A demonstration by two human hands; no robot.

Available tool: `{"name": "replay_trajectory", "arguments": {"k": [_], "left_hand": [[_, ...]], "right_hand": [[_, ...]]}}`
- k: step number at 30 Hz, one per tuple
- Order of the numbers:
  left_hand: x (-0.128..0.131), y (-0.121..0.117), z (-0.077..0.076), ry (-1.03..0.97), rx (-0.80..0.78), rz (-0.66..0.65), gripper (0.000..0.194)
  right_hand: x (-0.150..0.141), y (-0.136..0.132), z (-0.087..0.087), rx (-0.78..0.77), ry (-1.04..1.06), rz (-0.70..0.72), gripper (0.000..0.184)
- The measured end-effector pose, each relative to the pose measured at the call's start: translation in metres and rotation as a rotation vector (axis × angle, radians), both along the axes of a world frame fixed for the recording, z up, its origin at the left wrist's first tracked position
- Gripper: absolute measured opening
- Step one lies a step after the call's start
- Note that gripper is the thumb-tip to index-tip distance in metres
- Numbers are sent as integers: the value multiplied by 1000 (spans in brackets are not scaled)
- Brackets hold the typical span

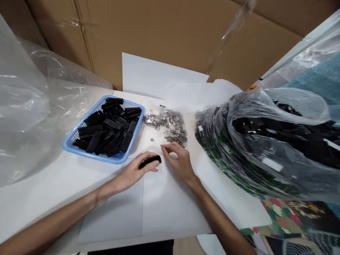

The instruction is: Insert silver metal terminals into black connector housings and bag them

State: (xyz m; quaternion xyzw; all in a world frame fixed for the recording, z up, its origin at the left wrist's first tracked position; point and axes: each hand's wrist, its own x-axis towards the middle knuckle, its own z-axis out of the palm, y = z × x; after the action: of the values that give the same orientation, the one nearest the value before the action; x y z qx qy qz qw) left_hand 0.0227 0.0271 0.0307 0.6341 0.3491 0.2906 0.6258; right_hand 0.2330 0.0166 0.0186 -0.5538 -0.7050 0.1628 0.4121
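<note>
Forearms (71, 212), left grip (135, 168) holding black part (149, 162), illegible white label (272, 164)

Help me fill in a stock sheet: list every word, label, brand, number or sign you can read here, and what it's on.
No text can be read anywhere.
White patch on the large plastic bag: any print is too blurred.
Small white patch at the bag's left: too small to tell.
Black piece in the left hand: no marking visible.
</note>
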Motion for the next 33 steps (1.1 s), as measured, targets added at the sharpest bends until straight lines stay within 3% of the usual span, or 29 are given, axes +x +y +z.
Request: {"name": "replay_trajectory", "arguments": {"k": [5, 10, 13, 16, 22, 26, 33], "left_hand": [[-3, -3, -15, 203, 468, 43, 25], [-2, -8, -22, 238, 694, 101, 24], [1, -9, -21, 248, 749, 133, 26], [3, -12, -19, 253, 783, 162, 28], [5, -16, -17, 262, 812, 204, 24], [4, -16, -18, 262, 814, 200, 25], [3, -20, -16, 271, 816, 179, 29]], "right_hand": [[5, -23, 1, -126, 169, 4, 18], [3, -27, 11, -248, 397, -2, 13], [-3, -27, 17, -287, 558, -56, 16], [-12, -29, 17, -267, 587, -140, 14], [-28, -41, 9, -67, 400, -156, 3], [-29, -45, 6, 25, 234, -139, 10], [-28, -48, 3, 99, 183, -96, 16]]}}
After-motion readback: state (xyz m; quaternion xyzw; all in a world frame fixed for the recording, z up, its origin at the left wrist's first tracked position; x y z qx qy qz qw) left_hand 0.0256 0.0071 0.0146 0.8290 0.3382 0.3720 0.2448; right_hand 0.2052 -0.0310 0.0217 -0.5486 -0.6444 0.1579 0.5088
